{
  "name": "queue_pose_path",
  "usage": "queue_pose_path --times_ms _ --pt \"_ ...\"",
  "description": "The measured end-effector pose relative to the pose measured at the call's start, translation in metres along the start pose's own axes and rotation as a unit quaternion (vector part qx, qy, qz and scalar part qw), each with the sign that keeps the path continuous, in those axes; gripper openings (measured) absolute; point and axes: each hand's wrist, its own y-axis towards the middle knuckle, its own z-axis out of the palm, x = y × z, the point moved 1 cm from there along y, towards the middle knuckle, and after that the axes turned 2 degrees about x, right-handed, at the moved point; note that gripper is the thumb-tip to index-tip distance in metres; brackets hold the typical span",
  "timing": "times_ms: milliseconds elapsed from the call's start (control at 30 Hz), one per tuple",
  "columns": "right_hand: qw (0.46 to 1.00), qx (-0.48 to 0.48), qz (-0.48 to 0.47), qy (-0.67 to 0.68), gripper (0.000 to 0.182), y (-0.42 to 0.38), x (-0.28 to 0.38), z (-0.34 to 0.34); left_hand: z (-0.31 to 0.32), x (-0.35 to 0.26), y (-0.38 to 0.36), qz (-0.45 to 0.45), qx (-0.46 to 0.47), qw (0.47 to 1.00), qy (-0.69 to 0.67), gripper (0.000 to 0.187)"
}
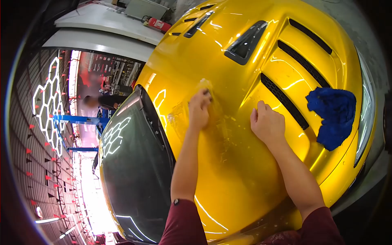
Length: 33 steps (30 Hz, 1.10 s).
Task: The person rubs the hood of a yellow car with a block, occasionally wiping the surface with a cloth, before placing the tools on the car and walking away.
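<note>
My left hand [199, 109] is closed over the yellow car hood [245, 175], its fingers pressed round a pale, translucent squeegee [204, 84] that is partly hidden under them. Around it the surface looks wet and wrinkled, with a clear film [179, 118] whose edges are hard to make out. My right hand [268, 123] rests on the hood beside the vents, fingers curled in; whatever may be in them is hidden. Toward the headlight lies a crumpled blue cloth [334, 116], apart from both hands.
Black vents [283, 100] and a dark scoop [246, 43] break up the hood. The windshield [136, 163] is on the left, a headlight [364, 110] on the right. A red fire extinguisher [157, 23] and another person [104, 101] are in the background.
</note>
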Motion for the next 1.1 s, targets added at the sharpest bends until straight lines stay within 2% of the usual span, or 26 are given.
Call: queue_pose_path --times_ms 67,133,233,333,433,500,567,633,700,767,800,833,867,900,967,1000,1100 --pt "1.000 0.008 0.001 -0.007 0.021 -0.001 0.001 -0.001 -0.015 -0.047 -0.060 0.046 0.055 0.997 0.033 0.025" --pt "1.000 0.006 -0.004 -0.015 0.020 0.001 0.002 -0.001 -0.028 -0.076 -0.112 0.082 0.084 0.993 -0.002 0.029" --pt "0.999 -0.005 -0.024 -0.026 0.020 0.001 0.001 0.000 -0.054 -0.117 -0.125 0.039 0.078 0.996 -0.020 0.029" --pt "0.999 0.003 -0.025 -0.024 0.020 0.000 -0.001 0.003 -0.078 -0.180 -0.115 0.065 -0.004 0.998 0.000 0.028" --pt "0.999 0.010 -0.051 -0.014 0.022 0.002 -0.003 -0.002 -0.101 -0.233 -0.139 0.040 -0.090 0.995 -0.002 0.026" --pt "0.994 0.053 -0.066 0.062 0.022 0.003 -0.012 -0.017 -0.117 -0.255 -0.176 -0.038 -0.149 0.988 -0.025 0.026" --pt "0.981 0.103 -0.090 0.140 0.022 0.000 -0.028 -0.037 -0.131 -0.272 -0.222 -0.154 -0.236 0.951 -0.127 0.032" --pt "0.987 0.019 -0.111 0.113 0.027 -0.023 -0.041 -0.089 -0.133 -0.268 -0.275 -0.193 -0.340 0.893 -0.223 0.037" --pt "0.986 -0.042 -0.140 -0.081 0.045 -0.038 -0.064 -0.143 -0.134 -0.268 -0.317 -0.224 -0.404 0.800 -0.382 0.034" --pt "0.961 -0.082 -0.110 -0.239 0.065 -0.050 -0.075 -0.178 -0.127 -0.269 -0.339 -0.227 -0.455 0.718 -0.475 0.030" --pt "0.963 -0.063 -0.087 -0.248 0.070 -0.053 -0.097 -0.178 -0.125 -0.268 -0.348 -0.227 -0.473 0.676 -0.518 0.028" --pt "0.963 -0.047 -0.061 -0.258 0.075 -0.053 -0.122 -0.175 -0.122 -0.263 -0.353 -0.231 -0.471 0.666 -0.530 0.027" --pt "0.965 -0.015 -0.032 -0.261 0.065 -0.052 -0.139 -0.173 -0.117 -0.253 -0.355 -0.234 -0.469 0.656 -0.544 0.027" --pt "0.968 0.005 -0.006 -0.251 0.047 -0.046 -0.141 -0.180 -0.111 -0.242 -0.353 -0.233 -0.466 0.645 -0.559 0.026" --pt "0.989 0.021 0.014 -0.148 0.029 -0.023 -0.167 -0.178 -0.107 -0.222 -0.339 -0.215 -0.465 0.641 -0.571 0.027" --pt "0.990 0.005 -0.003 -0.137 0.026 -0.017 -0.164 -0.179 -0.109 -0.210 -0.329 -0.205 -0.463 0.639 -0.579 0.028" --pt "0.994 -0.029 -0.058 -0.090 0.022 -0.010 -0.082 -0.181 -0.112 -0.157 -0.300 -0.164 -0.460 0.634 -0.600 0.031"
